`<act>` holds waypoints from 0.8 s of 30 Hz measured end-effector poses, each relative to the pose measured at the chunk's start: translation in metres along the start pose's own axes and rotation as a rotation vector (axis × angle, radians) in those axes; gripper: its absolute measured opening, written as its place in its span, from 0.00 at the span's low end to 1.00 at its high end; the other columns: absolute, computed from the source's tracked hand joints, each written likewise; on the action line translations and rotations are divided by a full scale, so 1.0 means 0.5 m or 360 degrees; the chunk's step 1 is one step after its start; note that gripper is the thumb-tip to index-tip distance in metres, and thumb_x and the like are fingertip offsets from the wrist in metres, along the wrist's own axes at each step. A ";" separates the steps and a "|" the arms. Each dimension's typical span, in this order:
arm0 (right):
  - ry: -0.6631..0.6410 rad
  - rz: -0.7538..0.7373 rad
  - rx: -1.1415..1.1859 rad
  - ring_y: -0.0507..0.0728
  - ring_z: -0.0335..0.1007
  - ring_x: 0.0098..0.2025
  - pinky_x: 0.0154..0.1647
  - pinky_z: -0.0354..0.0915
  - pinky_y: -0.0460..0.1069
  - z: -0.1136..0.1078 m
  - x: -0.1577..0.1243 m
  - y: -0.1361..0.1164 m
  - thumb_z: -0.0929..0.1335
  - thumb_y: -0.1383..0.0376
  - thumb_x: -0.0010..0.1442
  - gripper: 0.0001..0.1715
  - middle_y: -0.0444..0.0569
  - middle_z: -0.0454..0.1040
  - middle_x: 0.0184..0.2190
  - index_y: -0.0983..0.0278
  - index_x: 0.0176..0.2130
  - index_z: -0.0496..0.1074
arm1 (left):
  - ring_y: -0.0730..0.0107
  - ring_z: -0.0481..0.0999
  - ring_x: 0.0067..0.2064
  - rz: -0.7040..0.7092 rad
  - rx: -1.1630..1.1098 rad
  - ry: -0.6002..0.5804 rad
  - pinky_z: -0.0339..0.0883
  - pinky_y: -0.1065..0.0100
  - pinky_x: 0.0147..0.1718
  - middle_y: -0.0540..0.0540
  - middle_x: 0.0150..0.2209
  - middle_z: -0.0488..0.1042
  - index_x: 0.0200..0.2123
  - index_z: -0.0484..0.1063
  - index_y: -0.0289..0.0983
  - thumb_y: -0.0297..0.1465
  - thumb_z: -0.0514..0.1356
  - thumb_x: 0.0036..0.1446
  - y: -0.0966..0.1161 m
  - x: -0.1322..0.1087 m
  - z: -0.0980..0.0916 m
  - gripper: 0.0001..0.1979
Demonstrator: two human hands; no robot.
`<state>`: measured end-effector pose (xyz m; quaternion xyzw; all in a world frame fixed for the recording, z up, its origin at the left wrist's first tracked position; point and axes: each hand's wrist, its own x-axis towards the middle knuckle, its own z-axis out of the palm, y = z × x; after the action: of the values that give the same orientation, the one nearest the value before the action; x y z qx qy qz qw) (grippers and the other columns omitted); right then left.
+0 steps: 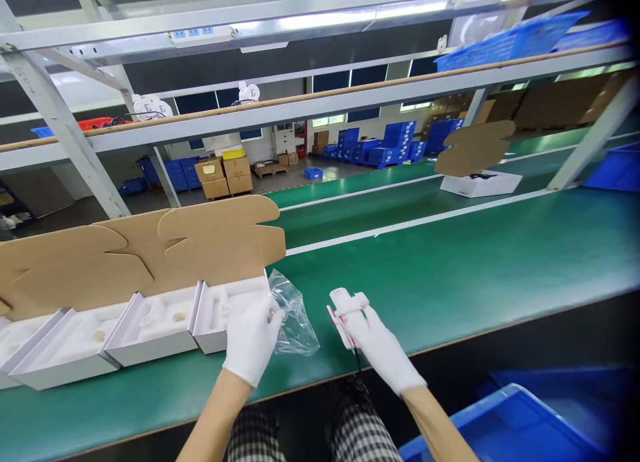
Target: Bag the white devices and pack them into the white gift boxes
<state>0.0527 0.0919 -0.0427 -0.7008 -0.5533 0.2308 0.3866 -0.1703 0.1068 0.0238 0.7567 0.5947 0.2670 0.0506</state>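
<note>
My left hand (253, 339), in a white glove, pinches a clear plastic bag (296, 319) that hangs over the green bench beside the nearest box. In my right hand (380, 349), also gloved, is a white device with red edges (343, 302); a dark cord trails below it. My palm and fingers cover part of the device, so its exact kind is hidden. Just left of my left hand stands an open white box (213, 342) with a moulded white insert. Another open box (150, 347) with a similar insert adjoins it, and more continue leftward.
Raised brown cardboard lids (220, 249) stand behind the boxes. Another open box (480, 185) sits on the far right of the green bench (450, 269). A blue bin (520, 429) is below the front edge. Metal shelving (300, 112) crosses overhead.
</note>
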 end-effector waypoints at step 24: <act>0.0339 -0.1375 -0.0597 0.64 0.79 0.36 0.33 0.79 0.57 0.103 -0.150 0.041 0.62 0.69 0.63 0.18 0.61 0.79 0.40 0.67 0.48 0.76 | 0.74 0.73 0.30 0.0534 -0.0519 -0.0552 0.59 0.73 0.31 0.56 0.28 0.75 0.32 0.72 0.42 0.38 0.55 0.66 0.027 -0.071 0.033 0.12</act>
<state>0.0054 0.0334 -0.0974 -0.4842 -0.7833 -0.1277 0.3685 -0.1560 0.0739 0.0027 0.8607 0.3928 0.2304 0.2276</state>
